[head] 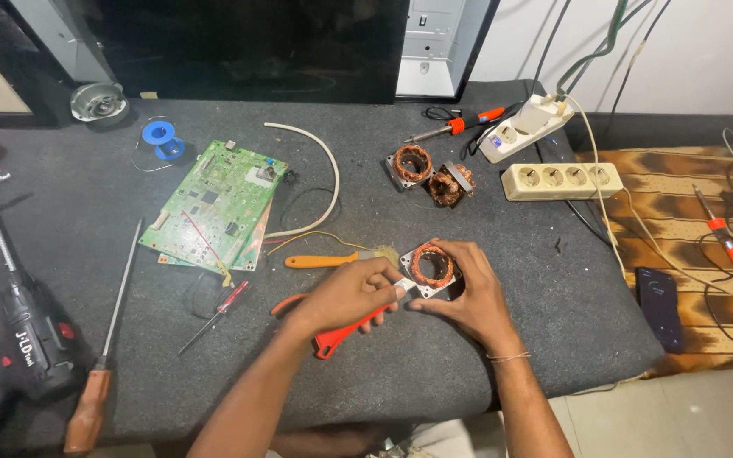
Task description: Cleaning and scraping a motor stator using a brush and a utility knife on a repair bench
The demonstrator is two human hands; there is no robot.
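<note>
The right hand (460, 293) cups the copper-wound motor stator (431, 268) on the grey table (434, 373); the left hand (345, 297) grips red-handled pliers (332, 337) at its corner. Best keep the stator pinned flat, working clear of the windings

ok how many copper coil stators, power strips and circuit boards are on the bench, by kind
stators: 3, one held by the left hand and right hand, two more behind
power strips: 2
circuit boards: 2, stacked
total: 7
</note>
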